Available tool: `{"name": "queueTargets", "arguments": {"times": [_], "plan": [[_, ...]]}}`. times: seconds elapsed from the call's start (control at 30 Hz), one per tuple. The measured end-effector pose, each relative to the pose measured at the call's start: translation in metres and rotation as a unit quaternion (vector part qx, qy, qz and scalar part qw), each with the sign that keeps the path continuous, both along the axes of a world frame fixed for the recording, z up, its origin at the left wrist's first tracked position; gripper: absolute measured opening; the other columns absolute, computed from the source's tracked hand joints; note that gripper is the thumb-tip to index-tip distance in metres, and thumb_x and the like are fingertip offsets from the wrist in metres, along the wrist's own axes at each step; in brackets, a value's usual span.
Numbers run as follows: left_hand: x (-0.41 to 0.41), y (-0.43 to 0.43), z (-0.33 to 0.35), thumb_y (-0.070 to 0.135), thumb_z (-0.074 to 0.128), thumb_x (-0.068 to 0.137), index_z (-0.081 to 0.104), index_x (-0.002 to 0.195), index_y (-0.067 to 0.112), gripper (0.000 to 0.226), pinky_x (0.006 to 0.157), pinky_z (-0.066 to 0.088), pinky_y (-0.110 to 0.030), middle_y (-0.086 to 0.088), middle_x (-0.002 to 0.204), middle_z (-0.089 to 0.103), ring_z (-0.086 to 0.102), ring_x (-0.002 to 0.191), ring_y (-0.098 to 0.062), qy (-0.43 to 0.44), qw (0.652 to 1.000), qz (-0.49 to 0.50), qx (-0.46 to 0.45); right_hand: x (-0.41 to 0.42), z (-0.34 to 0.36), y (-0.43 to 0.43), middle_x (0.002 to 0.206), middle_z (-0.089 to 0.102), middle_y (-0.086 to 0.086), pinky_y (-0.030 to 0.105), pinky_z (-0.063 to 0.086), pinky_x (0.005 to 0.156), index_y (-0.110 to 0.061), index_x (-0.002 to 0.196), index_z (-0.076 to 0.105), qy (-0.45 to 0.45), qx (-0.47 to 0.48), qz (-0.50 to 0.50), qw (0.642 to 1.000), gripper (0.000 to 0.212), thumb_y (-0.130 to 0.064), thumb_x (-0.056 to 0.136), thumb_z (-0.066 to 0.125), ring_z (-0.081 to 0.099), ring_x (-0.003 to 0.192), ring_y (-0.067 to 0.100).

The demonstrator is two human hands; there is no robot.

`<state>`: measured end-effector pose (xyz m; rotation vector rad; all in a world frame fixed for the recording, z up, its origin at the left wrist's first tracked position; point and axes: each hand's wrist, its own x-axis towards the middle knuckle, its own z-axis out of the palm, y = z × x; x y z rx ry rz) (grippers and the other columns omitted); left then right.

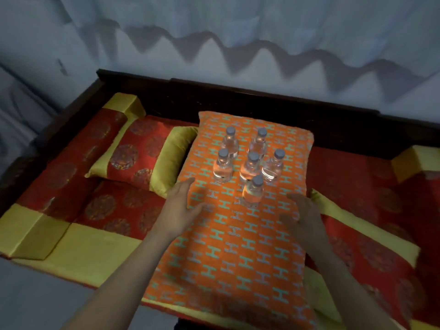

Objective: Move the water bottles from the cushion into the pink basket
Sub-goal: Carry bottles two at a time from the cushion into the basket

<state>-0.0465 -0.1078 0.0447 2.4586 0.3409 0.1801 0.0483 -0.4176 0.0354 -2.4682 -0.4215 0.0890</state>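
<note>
Several small clear water bottles with grey caps stand upright on an orange cushion [238, 246] patterned with teal H shapes. The nearest bottle [252, 191] stands alone in front; the others cluster behind it [250, 166]. My left hand [183, 206] hovers open at the cushion's left edge, left of the nearest bottle. My right hand [302, 215] hovers open over the cushion's right side, fingers spread, right of that bottle. Neither hand touches a bottle. No pink basket is in view.
The cushion lies on a red and yellow padded bench [95, 210] with a dark wooden frame [166, 82]. A red and yellow pillow [142, 158] lies to the left. A pale curtain [238, 32] hangs behind.
</note>
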Motion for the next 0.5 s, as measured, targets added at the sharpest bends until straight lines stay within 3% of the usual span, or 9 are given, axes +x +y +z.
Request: {"name": "queueTargets", "arguments": {"times": [0.13, 0.3, 0.4, 0.5], "plan": [[0.051, 0.017, -0.025, 0.066, 0.053, 0.072, 0.037, 0.143, 0.010, 0.092, 0.111, 0.031, -0.038, -0.010, 0.143, 0.046, 0.040, 0.133, -0.027, 0.030, 0.999, -0.037, -0.016, 0.021, -0.020, 0.033, 0.127, 0.054, 0.015, 0.037, 0.035, 0.098, -0.007, 0.129, 0.053, 0.046, 0.003, -0.027, 0.999, 0.065, -0.032, 0.072, 0.074, 0.047, 0.121, 0.036], [0.113, 0.033, -0.059, 0.041, 0.077, 0.075, 0.029, 0.147, 0.012, 0.091, 0.111, 0.031, -0.035, -0.009, 0.148, 0.040, 0.037, 0.136, -0.024, 0.066, 0.993, -0.052, -0.080, 0.038, -0.044, 0.076, 0.139, 0.045, 0.010, 0.030, 0.031, 0.098, -0.012, 0.139, 0.040, 0.080, 0.031, -0.050, 0.995, 0.082, -0.043, 0.072, 0.076, 0.040, 0.127, 0.027], [0.144, 0.036, -0.068, 0.038, 0.079, 0.073, 0.026, 0.147, 0.010, 0.095, 0.109, 0.031, -0.033, -0.011, 0.149, 0.037, 0.037, 0.136, -0.024, 0.056, 0.991, -0.082, -0.093, 0.050, -0.055, 0.095, 0.124, 0.055, 0.003, 0.035, 0.041, 0.094, -0.017, 0.129, 0.048, 0.087, 0.061, -0.061, 0.993, 0.075, -0.060, 0.070, 0.067, 0.049, 0.113, 0.019], [0.164, 0.032, -0.074, 0.039, 0.079, 0.068, 0.036, 0.141, 0.009, 0.090, 0.101, 0.036, -0.031, -0.009, 0.139, 0.048, 0.045, 0.123, -0.017, 0.044, 0.985, -0.110, -0.129, 0.062, -0.080, 0.100, 0.108, 0.062, -0.003, 0.044, 0.050, 0.082, -0.026, 0.116, 0.054, 0.118, 0.066, -0.090, 0.987, 0.064, -0.061, 0.067, 0.074, 0.060, 0.100, 0.021]]}}
